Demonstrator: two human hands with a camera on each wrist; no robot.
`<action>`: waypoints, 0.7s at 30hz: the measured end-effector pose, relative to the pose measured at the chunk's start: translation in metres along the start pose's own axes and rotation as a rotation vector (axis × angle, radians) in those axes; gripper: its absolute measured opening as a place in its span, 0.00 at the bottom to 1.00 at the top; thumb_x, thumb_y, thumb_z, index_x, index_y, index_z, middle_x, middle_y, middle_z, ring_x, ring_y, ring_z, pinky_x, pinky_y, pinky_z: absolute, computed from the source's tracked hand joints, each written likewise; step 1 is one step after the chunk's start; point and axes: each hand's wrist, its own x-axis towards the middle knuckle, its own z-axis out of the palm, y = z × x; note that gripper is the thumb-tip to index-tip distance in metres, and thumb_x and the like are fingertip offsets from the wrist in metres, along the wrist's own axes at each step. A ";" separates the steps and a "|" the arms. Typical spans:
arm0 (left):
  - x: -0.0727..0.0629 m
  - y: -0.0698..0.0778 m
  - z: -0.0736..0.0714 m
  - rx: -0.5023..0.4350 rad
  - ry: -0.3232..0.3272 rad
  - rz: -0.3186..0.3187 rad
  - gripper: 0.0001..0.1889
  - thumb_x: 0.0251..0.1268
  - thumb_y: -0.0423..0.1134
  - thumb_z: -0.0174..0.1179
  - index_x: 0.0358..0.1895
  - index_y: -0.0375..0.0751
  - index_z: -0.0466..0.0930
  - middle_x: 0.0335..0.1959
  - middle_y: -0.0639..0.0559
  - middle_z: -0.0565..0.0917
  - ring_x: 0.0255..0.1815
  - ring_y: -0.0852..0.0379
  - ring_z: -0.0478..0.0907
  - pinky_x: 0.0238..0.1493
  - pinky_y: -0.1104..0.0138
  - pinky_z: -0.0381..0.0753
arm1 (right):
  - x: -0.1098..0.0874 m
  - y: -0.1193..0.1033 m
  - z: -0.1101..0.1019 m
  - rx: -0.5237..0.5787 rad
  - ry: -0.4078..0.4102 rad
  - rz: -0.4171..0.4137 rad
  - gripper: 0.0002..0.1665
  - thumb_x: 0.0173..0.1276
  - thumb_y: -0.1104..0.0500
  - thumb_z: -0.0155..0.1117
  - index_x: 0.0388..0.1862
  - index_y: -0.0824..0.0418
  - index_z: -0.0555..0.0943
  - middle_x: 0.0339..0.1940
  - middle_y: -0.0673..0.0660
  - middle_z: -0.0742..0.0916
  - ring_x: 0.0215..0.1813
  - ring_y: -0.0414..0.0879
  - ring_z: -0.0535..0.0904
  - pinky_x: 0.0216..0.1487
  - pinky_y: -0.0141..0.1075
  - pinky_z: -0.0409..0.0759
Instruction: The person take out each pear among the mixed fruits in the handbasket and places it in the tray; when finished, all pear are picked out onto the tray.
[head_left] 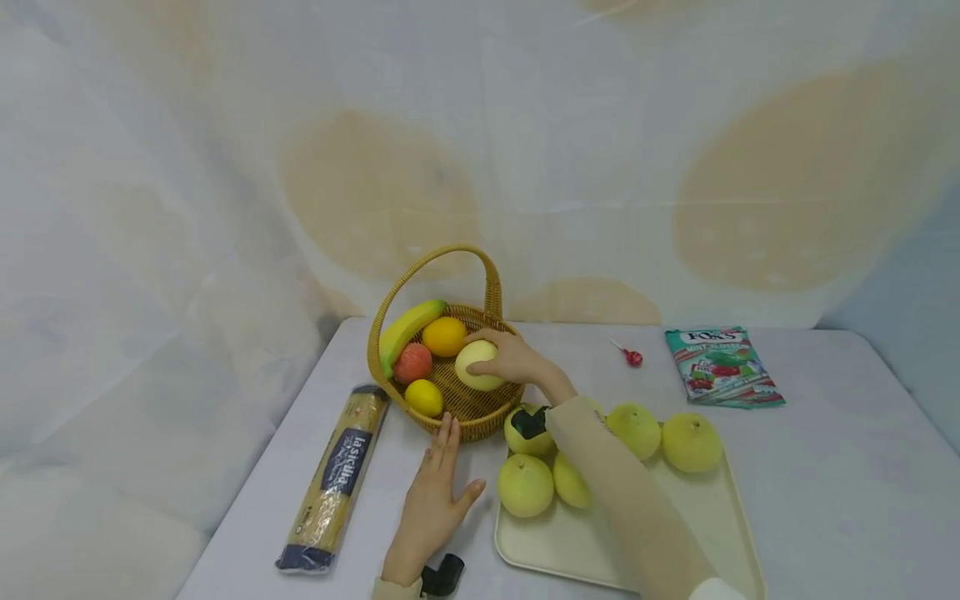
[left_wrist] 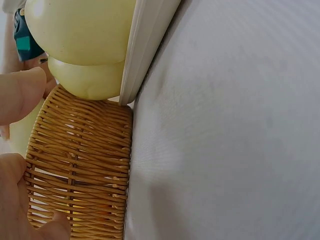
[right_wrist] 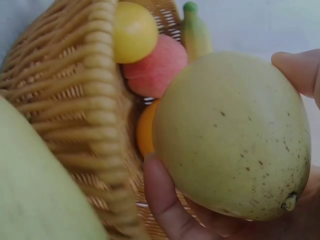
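My right hand [head_left: 519,360] grips a round, pale yellow-green fruit [head_left: 476,367] over the right side of the wicker basket [head_left: 487,427]. Dark specks and a short stem show on this fruit [right_wrist: 235,135] in the right wrist view. A banana [head_left: 416,323], an orange [head_left: 444,337], a red peach-like fruit [head_left: 413,364] and a lemon-like yellow fruit [head_left: 424,398] lie inside the basket. With fingers straight, my left hand [head_left: 429,508] touches the basket's front wall [left_wrist: 80,145]. Whether the held fruit rests on the basket floor is unclear.
Right of the basket is a cream tray [head_left: 585,562] with several similar yellow-green fruits [head_left: 525,485], partly under the right sleeve. A spaghetti pack [head_left: 341,475] lies at left. Behind the tray are a red lollipop [head_left: 633,358] and a green candy bag [head_left: 723,368].
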 end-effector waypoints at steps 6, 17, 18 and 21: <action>0.001 -0.001 0.000 -0.001 0.004 0.004 0.47 0.64 0.51 0.61 0.78 0.41 0.43 0.80 0.42 0.47 0.76 0.39 0.55 0.71 0.44 0.64 | -0.008 0.000 -0.010 0.026 0.024 -0.032 0.33 0.64 0.51 0.65 0.68 0.56 0.71 0.66 0.59 0.76 0.54 0.53 0.76 0.54 0.44 0.78; 0.000 0.002 -0.004 -0.018 -0.009 -0.013 0.46 0.64 0.51 0.62 0.77 0.38 0.47 0.80 0.41 0.48 0.76 0.38 0.56 0.71 0.43 0.63 | -0.020 0.003 -0.017 0.049 0.022 -0.048 0.31 0.65 0.52 0.64 0.68 0.52 0.71 0.70 0.59 0.74 0.58 0.55 0.76 0.56 0.46 0.78; 0.000 0.003 -0.004 -0.020 -0.008 -0.012 0.46 0.64 0.51 0.62 0.77 0.38 0.47 0.80 0.41 0.48 0.76 0.38 0.56 0.70 0.43 0.63 | -0.021 0.003 -0.018 0.050 0.024 -0.051 0.31 0.65 0.52 0.64 0.68 0.51 0.71 0.70 0.59 0.74 0.58 0.55 0.76 0.56 0.47 0.78; -0.001 0.003 -0.004 -0.016 -0.004 -0.009 0.46 0.64 0.51 0.62 0.78 0.39 0.46 0.79 0.41 0.49 0.76 0.38 0.56 0.70 0.43 0.64 | -0.025 0.005 -0.021 0.050 0.036 -0.057 0.31 0.66 0.52 0.64 0.67 0.51 0.72 0.72 0.58 0.72 0.60 0.55 0.76 0.57 0.47 0.78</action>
